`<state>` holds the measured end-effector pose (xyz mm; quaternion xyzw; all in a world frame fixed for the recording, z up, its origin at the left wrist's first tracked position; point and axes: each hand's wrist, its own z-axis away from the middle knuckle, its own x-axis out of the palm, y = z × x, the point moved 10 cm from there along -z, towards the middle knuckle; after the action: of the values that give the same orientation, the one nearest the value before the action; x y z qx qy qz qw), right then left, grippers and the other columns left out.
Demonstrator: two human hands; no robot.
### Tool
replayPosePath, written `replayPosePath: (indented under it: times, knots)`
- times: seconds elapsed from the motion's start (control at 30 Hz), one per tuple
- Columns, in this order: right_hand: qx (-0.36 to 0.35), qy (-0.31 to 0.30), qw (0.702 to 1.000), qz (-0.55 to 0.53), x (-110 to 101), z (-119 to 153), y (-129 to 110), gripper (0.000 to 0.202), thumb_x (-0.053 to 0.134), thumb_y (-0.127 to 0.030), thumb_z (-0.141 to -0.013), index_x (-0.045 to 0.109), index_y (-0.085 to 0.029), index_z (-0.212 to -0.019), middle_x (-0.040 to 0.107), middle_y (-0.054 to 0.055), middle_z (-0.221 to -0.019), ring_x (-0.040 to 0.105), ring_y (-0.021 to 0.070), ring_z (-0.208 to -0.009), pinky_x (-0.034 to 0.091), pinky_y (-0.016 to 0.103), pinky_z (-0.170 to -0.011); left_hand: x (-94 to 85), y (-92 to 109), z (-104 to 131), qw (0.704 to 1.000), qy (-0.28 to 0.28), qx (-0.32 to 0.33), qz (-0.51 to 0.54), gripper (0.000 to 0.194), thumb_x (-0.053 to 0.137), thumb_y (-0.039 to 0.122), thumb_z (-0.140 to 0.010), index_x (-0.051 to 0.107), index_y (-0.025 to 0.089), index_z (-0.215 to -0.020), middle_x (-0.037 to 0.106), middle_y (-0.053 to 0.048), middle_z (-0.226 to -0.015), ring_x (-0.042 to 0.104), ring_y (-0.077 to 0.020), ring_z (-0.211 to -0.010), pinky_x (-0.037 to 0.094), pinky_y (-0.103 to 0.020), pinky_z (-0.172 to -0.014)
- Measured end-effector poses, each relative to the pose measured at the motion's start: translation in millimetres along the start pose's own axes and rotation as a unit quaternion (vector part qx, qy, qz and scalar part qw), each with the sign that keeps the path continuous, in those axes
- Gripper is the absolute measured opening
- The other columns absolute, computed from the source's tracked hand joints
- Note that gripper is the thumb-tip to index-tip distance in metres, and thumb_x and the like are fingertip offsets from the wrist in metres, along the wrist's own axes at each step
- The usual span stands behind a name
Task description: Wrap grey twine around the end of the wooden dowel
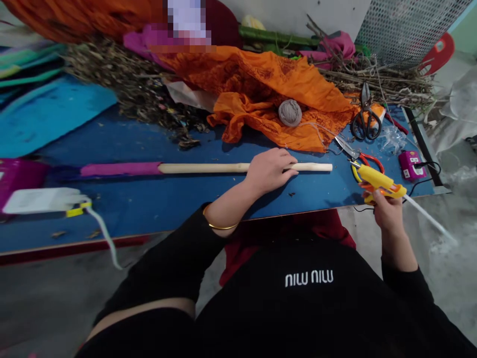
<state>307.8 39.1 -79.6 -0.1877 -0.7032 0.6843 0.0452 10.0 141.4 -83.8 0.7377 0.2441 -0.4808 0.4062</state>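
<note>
Head view, the only one: stick, pale wood, one, laid lengthwise along the blue tabletop, bare end to the right; magenta wrapping around a stretch towards the left; beyond that, dark blue material, too blurred to identify. Left grip: clasped over the stick from above, nearer the bare end than the wrapping, thumb along the near side. Gold bangle at the wrist. Right grip: closed about the handle of a yellow glue gun, orange trigger, at the front edge of the tabletop; nozzle pointed leftward, near the bare end of the stick but apart from it; white glue rod projecting from the rear. Just by the nozzle, cutting tool with red and yellow handles. Farther back, black-handled scissors; to the right, purple socket block with plug inserted. Behind the stick, orange cloth bearing one grey yarn ball; dried leaves to the left, twigs to the right. Step in hand, by judgement: stick steadied, glue gun at the ready; glue on the wood not discernible. Next move, likewise by judgement: in need of a firm hold against rolling, a nozzle clear of the cutting tool, light trigger pressure, and a left grip well away from hot glue.
</note>
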Motion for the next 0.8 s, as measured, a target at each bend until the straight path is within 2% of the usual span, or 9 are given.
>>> replayPosePath:
  times: [0.1, 0.2, 0.33, 0.47, 0.53, 0.63, 0.8]
  knots:
    - [-0.009, -0.032, 0.999, 0.021, 19.5, 7.2, 4.0, 0.029, 0.077, -0.052, -0.082, 0.075, -0.028, -0.099, 0.081, 0.008, -0.106, 0.077, 0.0248, -0.084, 0.063, 0.039, -0.066, 0.2, -0.2, 0.5, 1.000, -0.014, -0.012, 0.017, 0.014, 0.072, 0.031, -0.091, 0.075, 0.021, -0.099, 0.076, -0.007, -0.104, 0.068, -0.0243, -0.099, 0.048, -0.033, -0.078]
    - [-0.004, -0.070, 0.997, 0.042, 34.9, 11.3, 8.7, 0.026, 0.078, -0.050, -0.083, 0.076, -0.027, -0.096, 0.082, 0.007, -0.100, 0.075, 0.0233, -0.076, 0.065, 0.041, -0.070, 0.3, -0.2, 0.4, 0.999, -0.021, -0.025, 0.032, 0.012, 0.073, 0.028, -0.088, 0.072, 0.019, -0.095, 0.075, -0.007, -0.100, 0.067, -0.0243, -0.097, 0.048, -0.033, -0.078]
    - [-0.025, -0.078, 0.991, 0.105, 39.3, 12.9, 10.7, 0.023, 0.074, -0.049, -0.086, 0.075, -0.027, -0.091, 0.079, 0.006, -0.097, 0.074, 0.0229, -0.080, 0.065, 0.043, -0.077, 0.6, -2.2, 1.3, 0.997, -0.028, -0.036, 0.066, 0.011, 0.072, 0.028, -0.087, 0.071, 0.019, -0.094, 0.074, -0.006, -0.098, 0.065, -0.0221, -0.092, 0.047, -0.032, -0.077]
    - [-0.097, -0.098, 0.972, 0.190, 44.8, 16.1, -3.7, 0.022, 0.065, -0.048, -0.093, 0.074, -0.028, -0.097, 0.078, 0.008, -0.107, 0.074, 0.0268, -0.095, 0.062, 0.046, -0.087, 1.8, -3.5, 3.0, 0.994, -0.031, -0.036, 0.099, 0.015, 0.069, 0.030, -0.089, 0.074, 0.019, -0.098, 0.074, -0.006, -0.100, 0.065, -0.0211, -0.092, 0.048, -0.033, -0.081]
    - [-0.127, -0.106, 0.958, 0.232, 50.4, 18.6, -12.1, 0.025, 0.064, -0.049, -0.094, 0.072, -0.028, -0.104, 0.078, 0.008, -0.107, 0.075, 0.0281, -0.096, 0.061, 0.045, -0.086, 2.2, -4.0, 3.7, 0.993, -0.030, -0.038, 0.108, 0.016, 0.067, 0.030, -0.090, 0.075, 0.019, -0.099, 0.075, -0.006, -0.100, 0.066, -0.0216, -0.093, 0.049, -0.033, -0.082]
    - [-0.149, -0.113, 0.938, 0.292, 62.6, 21.3, -19.8, 0.032, 0.061, -0.052, -0.096, 0.068, -0.028, -0.114, 0.079, 0.008, -0.101, 0.075, 0.0263, -0.088, 0.060, 0.039, -0.076, 2.2, -3.4, 4.4, 0.992, -0.028, -0.038, 0.114, 0.017, 0.065, 0.030, -0.091, 0.076, 0.018, -0.098, 0.075, -0.007, -0.100, 0.067, -0.0218, -0.093, 0.049, -0.034, -0.082]
    - [-0.217, -0.092, 0.906, 0.350, 80.2, 26.1, -33.1, 0.035, 0.058, -0.054, -0.098, 0.067, -0.023, -0.110, 0.079, 0.007, -0.097, 0.074, 0.0215, -0.080, 0.057, 0.031, -0.069, 0.3, -0.9, 4.4, 0.992, -0.030, -0.034, 0.116, 0.018, 0.067, 0.030, -0.090, 0.077, 0.018, -0.098, 0.076, -0.007, -0.100, 0.067, -0.0223, -0.093, 0.048, -0.034, -0.081]
